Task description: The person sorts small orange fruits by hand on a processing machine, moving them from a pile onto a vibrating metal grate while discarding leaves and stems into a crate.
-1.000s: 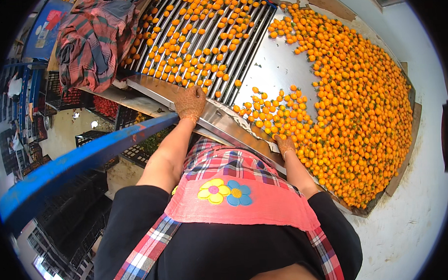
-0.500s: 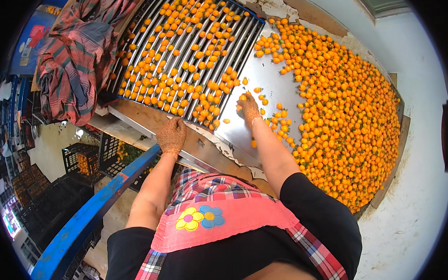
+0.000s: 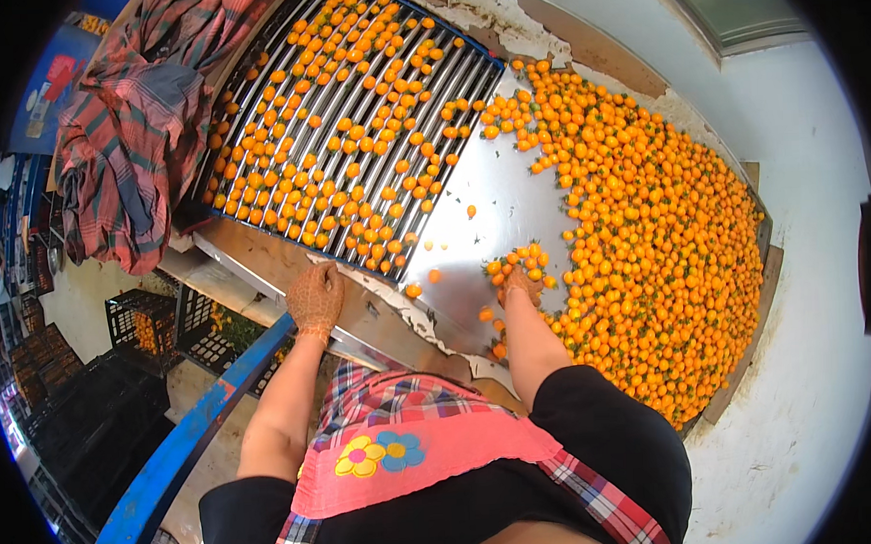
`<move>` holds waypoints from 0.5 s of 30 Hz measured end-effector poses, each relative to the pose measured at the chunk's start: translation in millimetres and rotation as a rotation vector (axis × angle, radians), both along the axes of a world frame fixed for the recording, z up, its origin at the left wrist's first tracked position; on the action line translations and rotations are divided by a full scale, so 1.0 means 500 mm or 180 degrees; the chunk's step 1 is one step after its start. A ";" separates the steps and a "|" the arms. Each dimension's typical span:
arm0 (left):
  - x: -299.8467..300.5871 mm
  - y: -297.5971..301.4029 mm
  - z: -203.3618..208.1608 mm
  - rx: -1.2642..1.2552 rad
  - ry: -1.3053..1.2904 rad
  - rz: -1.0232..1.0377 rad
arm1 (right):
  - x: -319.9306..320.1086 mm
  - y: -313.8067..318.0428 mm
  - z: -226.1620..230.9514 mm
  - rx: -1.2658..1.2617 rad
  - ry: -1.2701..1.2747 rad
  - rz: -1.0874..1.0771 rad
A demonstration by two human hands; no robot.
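We count two hands, the left hand and the right hand, one roller grid, two dark crates, and small orange fruits too many to count.

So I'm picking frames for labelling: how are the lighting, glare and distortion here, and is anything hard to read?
Head view: bright, even light. The metal sheet shows pale glare. Fisheye bends the roller rails and blue bar and leaves black corners. The left hand is sharp, the right hand partly hidden among oranges. The crates lie in shadow.
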State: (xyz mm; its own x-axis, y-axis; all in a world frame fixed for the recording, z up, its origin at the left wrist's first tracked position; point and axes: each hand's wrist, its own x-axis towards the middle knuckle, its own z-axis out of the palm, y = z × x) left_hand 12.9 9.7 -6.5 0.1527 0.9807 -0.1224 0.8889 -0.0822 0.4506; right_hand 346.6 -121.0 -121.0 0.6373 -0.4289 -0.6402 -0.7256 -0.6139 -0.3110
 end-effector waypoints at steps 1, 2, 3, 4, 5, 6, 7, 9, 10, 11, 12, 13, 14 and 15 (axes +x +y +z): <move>-0.002 -0.002 -0.001 0.0096 -0.0040 -0.0037 | 0.006 0.026 -0.031 0.0609 0.0034 -0.0181; -0.001 0.000 0.002 0.0058 -0.0034 0.0001 | 0.013 0.064 -0.041 0.1230 0.0156 -0.0196; 0.000 0.002 0.006 0.0018 -0.0030 0.0037 | 0.028 0.105 -0.049 0.1913 0.0413 0.0169; -0.002 -0.002 0.005 -0.0046 -0.0015 0.0077 | 0.039 0.150 -0.049 0.2608 0.0692 0.0502; -0.005 -0.003 0.001 -0.0130 -0.0012 0.0060 | 0.058 0.198 -0.041 0.3167 0.1072 0.0876; -0.010 -0.007 -0.002 -0.0078 0.0050 0.0063 | 0.050 0.241 -0.018 0.3019 0.0821 0.0678; -0.012 -0.005 -0.006 -0.0006 0.0097 0.0052 | 0.041 0.283 0.018 0.2888 0.0547 0.0483; -0.004 -0.004 -0.007 0.0072 0.0120 -0.0018 | 0.084 0.269 -0.012 0.1884 -0.0257 0.1649; -0.004 -0.002 -0.008 0.0058 0.0064 -0.0018 | 0.107 0.242 -0.030 0.1415 -0.0536 0.2278; -0.002 -0.001 -0.008 0.0041 -0.0003 -0.0027 | 0.132 0.212 -0.045 0.0863 -0.0856 0.2830; -0.008 -0.003 -0.007 0.0029 -0.0027 0.0022 | 0.120 0.170 -0.026 0.0328 -0.1094 0.3369; -0.006 -0.004 -0.003 0.0001 -0.0004 0.0041 | 0.115 0.116 -0.003 -0.0054 -0.1182 0.3574; -0.003 -0.002 0.004 -0.0026 0.0014 0.0044 | 0.104 0.058 0.022 -0.0448 -0.1272 0.3753; -0.008 -0.003 0.009 -0.0048 0.0063 0.0088 | 0.071 0.036 0.102 -0.1205 -0.0881 0.3839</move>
